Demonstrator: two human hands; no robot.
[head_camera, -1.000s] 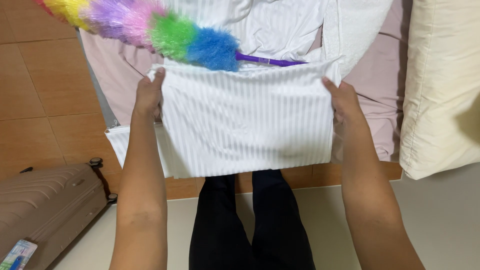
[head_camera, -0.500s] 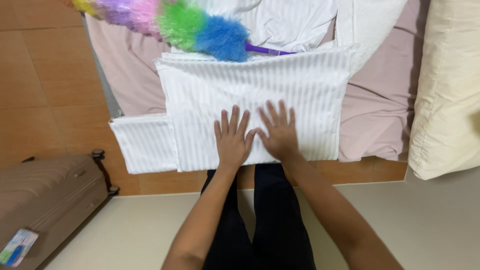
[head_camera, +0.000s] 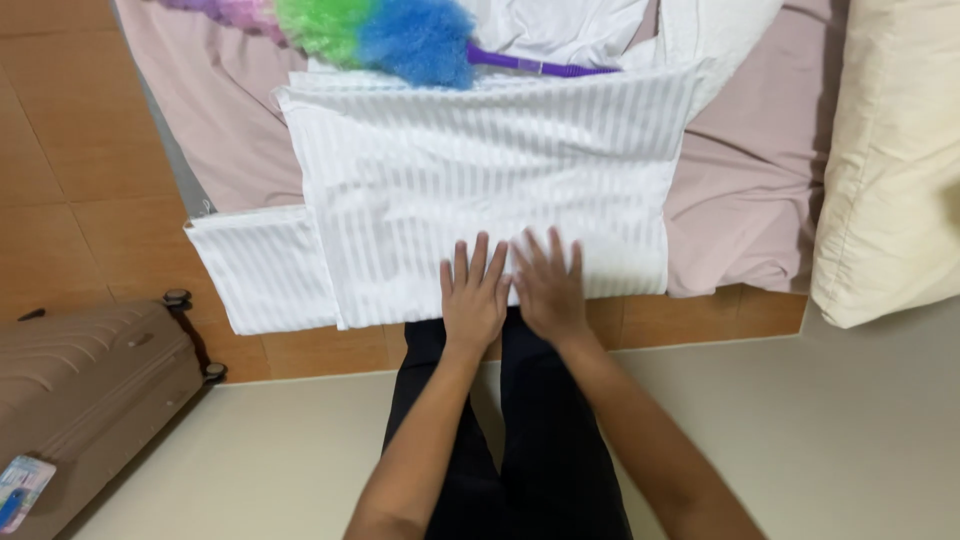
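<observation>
We press our left hand (head_camera: 474, 300) and right hand (head_camera: 547, 288) flat, fingers spread, side by side and touching, on the near edge of the folded white striped sheet (head_camera: 480, 170). The sheet lies on the pink bed (head_camera: 750, 190). At its far edge rests a green and blue feather duster (head_camera: 400, 35). A cream pillow (head_camera: 890, 160) sits right, a brown suitcase (head_camera: 90, 390) near left.

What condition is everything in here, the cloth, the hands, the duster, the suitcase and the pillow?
Striped white cloth: folded, flat on bed edge.
Left hand: open, fingers spread, pressing cloth.
Right hand: open, pressing cloth beside it.
Feather duster: lying on bed.
Suitcase: shut, on floor.
Pillow: lying on bed.
</observation>
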